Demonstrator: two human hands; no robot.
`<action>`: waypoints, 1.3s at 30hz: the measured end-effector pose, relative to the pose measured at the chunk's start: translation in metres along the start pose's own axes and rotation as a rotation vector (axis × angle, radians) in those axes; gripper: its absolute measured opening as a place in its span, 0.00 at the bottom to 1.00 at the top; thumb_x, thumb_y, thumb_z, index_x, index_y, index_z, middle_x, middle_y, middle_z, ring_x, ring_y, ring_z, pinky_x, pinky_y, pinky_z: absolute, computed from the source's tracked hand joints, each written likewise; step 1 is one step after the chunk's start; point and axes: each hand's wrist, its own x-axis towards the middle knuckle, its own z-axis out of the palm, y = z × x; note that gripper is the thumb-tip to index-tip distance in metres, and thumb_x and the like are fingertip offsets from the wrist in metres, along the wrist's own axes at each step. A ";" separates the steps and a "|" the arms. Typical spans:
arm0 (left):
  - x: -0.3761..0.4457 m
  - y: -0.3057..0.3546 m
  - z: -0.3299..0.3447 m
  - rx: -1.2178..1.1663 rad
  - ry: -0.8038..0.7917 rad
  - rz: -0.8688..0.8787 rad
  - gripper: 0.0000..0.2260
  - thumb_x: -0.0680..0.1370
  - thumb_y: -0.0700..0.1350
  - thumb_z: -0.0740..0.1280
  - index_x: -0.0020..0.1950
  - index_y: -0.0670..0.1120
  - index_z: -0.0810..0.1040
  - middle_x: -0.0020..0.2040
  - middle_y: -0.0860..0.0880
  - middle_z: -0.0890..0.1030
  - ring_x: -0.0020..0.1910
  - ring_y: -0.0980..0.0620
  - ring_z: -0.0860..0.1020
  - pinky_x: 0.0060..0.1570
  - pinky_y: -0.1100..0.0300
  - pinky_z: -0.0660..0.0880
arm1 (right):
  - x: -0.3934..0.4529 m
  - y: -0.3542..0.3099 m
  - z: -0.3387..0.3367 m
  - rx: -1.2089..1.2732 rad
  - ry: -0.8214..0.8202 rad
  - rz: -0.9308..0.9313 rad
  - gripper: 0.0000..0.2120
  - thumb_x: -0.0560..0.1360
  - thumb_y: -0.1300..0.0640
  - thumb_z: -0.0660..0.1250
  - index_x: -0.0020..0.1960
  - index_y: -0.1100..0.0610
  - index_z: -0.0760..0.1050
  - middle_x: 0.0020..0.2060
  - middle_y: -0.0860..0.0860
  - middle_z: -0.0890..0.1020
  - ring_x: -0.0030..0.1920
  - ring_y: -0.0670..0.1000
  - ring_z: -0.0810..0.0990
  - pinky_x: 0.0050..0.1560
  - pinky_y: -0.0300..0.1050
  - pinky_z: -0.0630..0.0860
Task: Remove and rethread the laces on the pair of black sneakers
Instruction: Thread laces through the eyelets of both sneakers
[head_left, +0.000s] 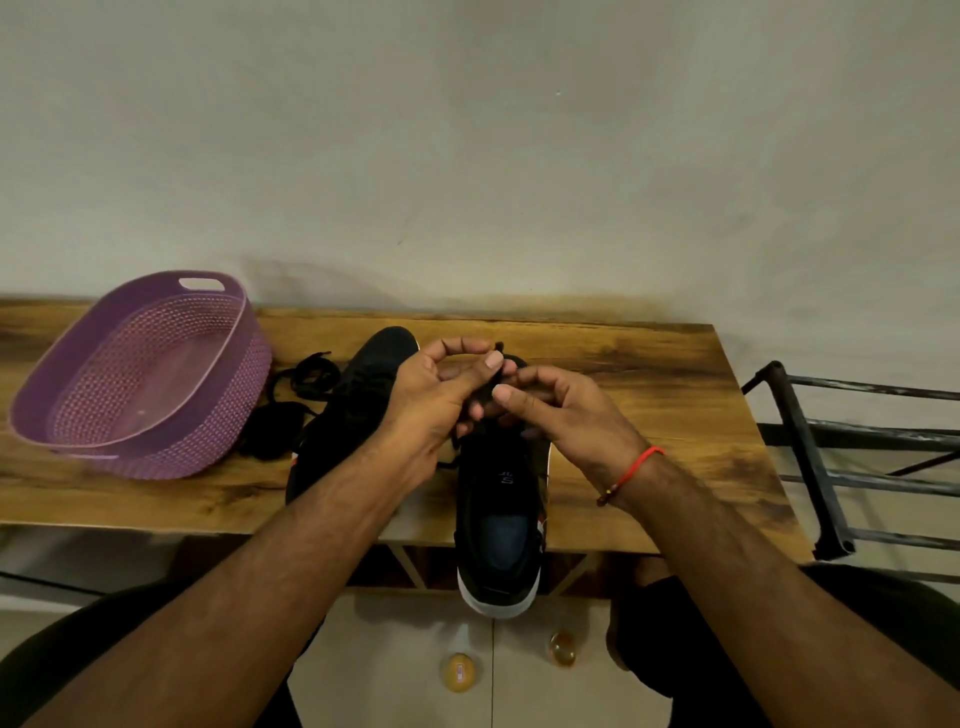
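Pinching is observed at centre frame: a black flat lace (485, 402) is gripped between thumb and fingertips of both the left hand (434, 400) and the right hand (558, 415), fingers curled closed on it, directly above the forefoot of a black low-top sneaker with white sole (498, 525). This sneaker is placed toe-away, its heel overhanging the near edge of the wood-grain table (649, 389). A second black sneaker (363, 384) is seen just left of it, partly hidden by the left forearm. A loose black lace (291, 400) is heaped on the table between that sneaker and a purple perforated plastic basket (140, 379) at left of frame. A red thread bracelet (628, 470) is noted on the right wrist.
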 end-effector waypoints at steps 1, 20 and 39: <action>0.000 -0.002 -0.001 0.000 0.016 0.002 0.11 0.76 0.43 0.74 0.56 0.47 0.77 0.50 0.45 0.87 0.25 0.56 0.71 0.21 0.66 0.66 | 0.001 0.003 0.001 0.025 0.004 0.014 0.07 0.76 0.54 0.71 0.53 0.54 0.81 0.44 0.51 0.87 0.44 0.46 0.84 0.46 0.41 0.75; -0.002 -0.030 -0.006 0.848 0.268 0.559 0.11 0.80 0.53 0.68 0.62 0.55 0.75 0.60 0.53 0.72 0.57 0.55 0.72 0.52 0.60 0.72 | 0.002 0.001 -0.011 -0.519 0.319 -0.235 0.08 0.72 0.55 0.76 0.48 0.47 0.79 0.37 0.40 0.83 0.43 0.39 0.82 0.54 0.44 0.78; -0.007 -0.025 -0.010 0.999 -0.007 0.562 0.07 0.79 0.44 0.71 0.56 0.50 0.85 0.52 0.56 0.80 0.51 0.61 0.77 0.52 0.73 0.72 | -0.013 -0.005 -0.017 -0.838 -0.125 0.197 0.21 0.71 0.41 0.75 0.55 0.51 0.71 0.45 0.46 0.78 0.45 0.47 0.78 0.43 0.43 0.77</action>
